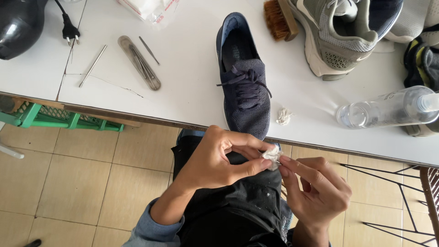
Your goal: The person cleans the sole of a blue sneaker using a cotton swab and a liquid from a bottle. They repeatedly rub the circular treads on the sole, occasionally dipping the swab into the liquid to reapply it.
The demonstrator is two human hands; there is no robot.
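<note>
Below the edge of the white worktop (192, 91), over a beige tiled floor (73, 183), the left hand (215, 158) and right hand (315, 187) pinch a small white wad (270, 154) between closed fingers. A navy shoe (244, 77), brush (279, 19), grey shoe (334, 36) and clear bottle (388, 110) lie on the worktop.

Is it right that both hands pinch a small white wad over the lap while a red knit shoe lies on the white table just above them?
Not quite: the shoe is dark navy blue, not red. The head view shows it. The rest holds: the left hand and right hand pinch a small white wad over the lap, below the white table.
</note>
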